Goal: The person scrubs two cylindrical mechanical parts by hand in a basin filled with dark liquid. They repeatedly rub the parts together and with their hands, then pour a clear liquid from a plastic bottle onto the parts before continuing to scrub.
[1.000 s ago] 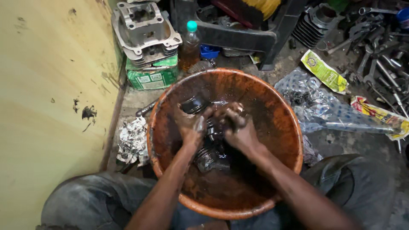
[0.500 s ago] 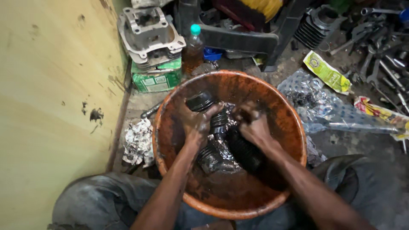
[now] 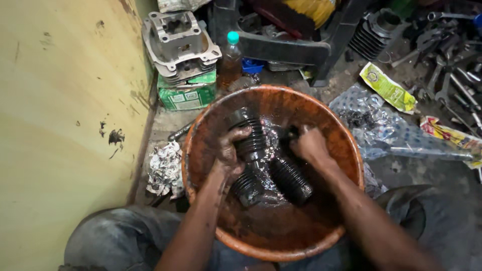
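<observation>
My left hand (image 3: 230,150) is down in the round orange-brown plastic basin (image 3: 346,150), fingers curled around the upper black ribbed rubber boot (image 3: 247,134), which stands tilted against the basin's far side. A second black ribbed rubber boot (image 3: 291,180) lies in the oily liquid at the bottom, just right of my left wrist, and a third ribbed piece (image 3: 246,186) lies under my left forearm. My right hand (image 3: 310,145) is closed over something small and dark near the basin's far wall; I cannot tell what it grips.

Half a second ago my hands were close together over the middle of the basin, nearly touching; now they have drawn apart, the left further left on the boot, the right further right. The lower boot, half hidden before, now shows along its whole length.

Beyond the basin stand a grey finned metal engine cylinder (image 3: 179,42) on a green cardboard box (image 3: 187,95), and a brown bottle with a teal cap (image 3: 231,60). Crumpled foil (image 3: 163,168) lies at the basin's left, by the yellow wall (image 3: 65,125).
</observation>
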